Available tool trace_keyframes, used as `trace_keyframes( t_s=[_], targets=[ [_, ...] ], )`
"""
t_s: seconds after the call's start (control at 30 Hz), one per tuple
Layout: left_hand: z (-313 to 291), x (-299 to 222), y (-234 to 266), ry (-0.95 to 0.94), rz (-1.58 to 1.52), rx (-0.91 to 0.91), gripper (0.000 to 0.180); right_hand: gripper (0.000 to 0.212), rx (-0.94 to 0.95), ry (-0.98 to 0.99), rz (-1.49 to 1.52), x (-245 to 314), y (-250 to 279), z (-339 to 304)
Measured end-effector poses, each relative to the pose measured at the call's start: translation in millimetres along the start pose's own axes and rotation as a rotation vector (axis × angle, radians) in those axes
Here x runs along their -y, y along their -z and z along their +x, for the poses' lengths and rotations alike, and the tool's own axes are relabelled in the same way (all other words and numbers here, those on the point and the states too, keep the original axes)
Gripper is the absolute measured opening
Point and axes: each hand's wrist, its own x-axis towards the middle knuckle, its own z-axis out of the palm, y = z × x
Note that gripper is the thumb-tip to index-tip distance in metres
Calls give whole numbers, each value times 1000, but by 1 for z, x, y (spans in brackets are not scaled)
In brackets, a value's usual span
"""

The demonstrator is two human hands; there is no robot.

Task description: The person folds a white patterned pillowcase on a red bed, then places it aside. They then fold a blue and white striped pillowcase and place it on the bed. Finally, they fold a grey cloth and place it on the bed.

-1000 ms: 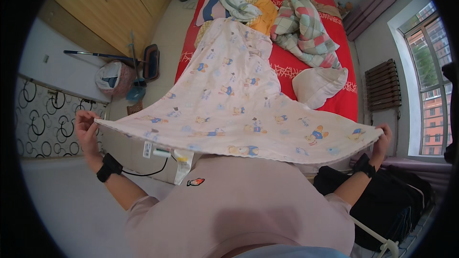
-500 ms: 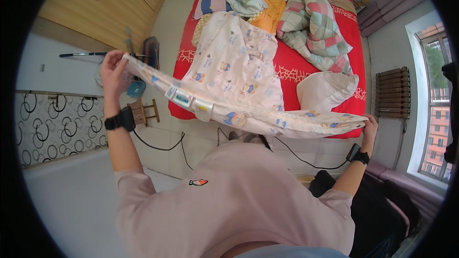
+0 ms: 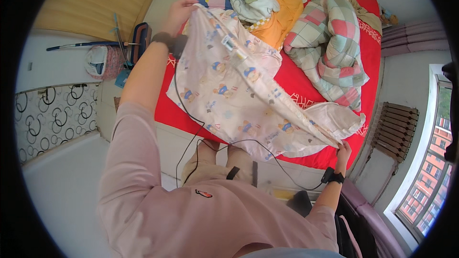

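1. One black cable (image 3: 239,139) loops across the foreground; a wide arm swing could snag it.
2. The right hand (image 3: 343,154) has its grip clamped on the cartoon-print sheet (image 3: 224,91), over the red bed (image 3: 294,79).
3. The left hand (image 3: 181,12) pinches a farther corner; a slack grip could drop it.

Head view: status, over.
Left hand, right hand: both gripping printed cloth. Cloth: stretched between them, partly over red bed. Black cable: crossing in front of cloth.
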Motion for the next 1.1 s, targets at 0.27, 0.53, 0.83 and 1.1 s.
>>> trace_keyframes(
  t_s=[0.27,0.53,0.83,1.1],
  targets=[
    [106,88,-92,18,86,-83,32,8,-139,67,77,-5,-59,-26],
    [178,186,-140,27,159,-34,35,7,-135,-46,69,-34,-84,-57],
    [176,254,-187,225,180,-50,15,7,-118,-201,-9,-86,-81,-104],
    [172,259,-179,-98,87,-56,26,7,-97,-271,37,-102,-103,-134]
  ],
)
